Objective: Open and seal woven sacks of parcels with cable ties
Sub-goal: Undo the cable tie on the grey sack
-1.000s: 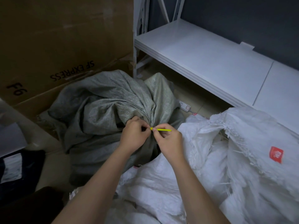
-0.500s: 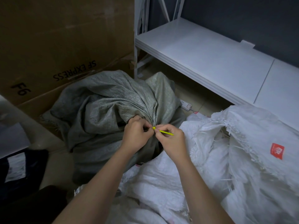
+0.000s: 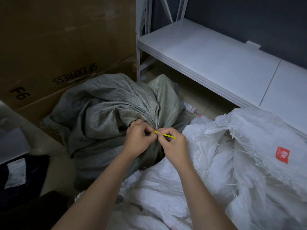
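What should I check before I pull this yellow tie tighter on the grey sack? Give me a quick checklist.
1. Neck of grey sack gathered into a bunch: ok.
2. Yellow cable tie at the gathered neck: ok.
3. Right hand pinching the tie's tail: ok.
4. Left hand holding the neck at the tie's head: ok.
5. Tie looped fully round the neck: cannot tell, hidden by the hands.
6. White sack not caught in the tie: ok.
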The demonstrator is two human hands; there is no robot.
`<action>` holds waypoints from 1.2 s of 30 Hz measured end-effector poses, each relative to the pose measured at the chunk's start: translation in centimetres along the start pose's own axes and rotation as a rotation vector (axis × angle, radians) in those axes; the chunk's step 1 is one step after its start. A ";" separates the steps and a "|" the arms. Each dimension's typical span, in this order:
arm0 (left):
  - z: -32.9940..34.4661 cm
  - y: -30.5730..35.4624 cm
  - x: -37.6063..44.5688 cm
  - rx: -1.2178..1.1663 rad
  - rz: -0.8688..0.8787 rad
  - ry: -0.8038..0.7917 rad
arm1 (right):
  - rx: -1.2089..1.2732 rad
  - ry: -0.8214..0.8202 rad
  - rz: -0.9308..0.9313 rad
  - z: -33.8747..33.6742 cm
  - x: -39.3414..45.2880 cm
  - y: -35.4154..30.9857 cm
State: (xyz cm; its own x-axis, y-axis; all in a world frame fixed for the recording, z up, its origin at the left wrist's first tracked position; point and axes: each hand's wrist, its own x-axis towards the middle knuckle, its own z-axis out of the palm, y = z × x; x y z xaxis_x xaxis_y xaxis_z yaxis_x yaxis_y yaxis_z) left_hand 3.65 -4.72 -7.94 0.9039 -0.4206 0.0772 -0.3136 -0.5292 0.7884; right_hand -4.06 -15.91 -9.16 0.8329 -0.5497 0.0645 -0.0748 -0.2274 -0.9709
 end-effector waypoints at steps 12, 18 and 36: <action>0.4 -0.4 -0.2 -0.030 -0.014 -0.018 | -0.186 -0.016 -0.094 0.2 0.0 0.7; 0.4 -0.5 -0.6 -0.058 -0.043 -0.052 | -0.060 0.021 -0.025 0.7 -0.6 1.3; -0.2 0.4 -0.6 0.398 0.127 -0.166 | -0.006 0.064 0.044 0.7 -1.2 0.8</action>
State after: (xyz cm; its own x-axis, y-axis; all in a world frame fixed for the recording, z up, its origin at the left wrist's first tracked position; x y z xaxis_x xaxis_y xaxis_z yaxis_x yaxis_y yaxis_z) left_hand 3.06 -4.56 -7.54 0.8023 -0.5959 0.0335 -0.5360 -0.6946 0.4799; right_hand -4.73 -14.81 -10.15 0.7920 -0.6094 0.0366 -0.1141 -0.2067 -0.9717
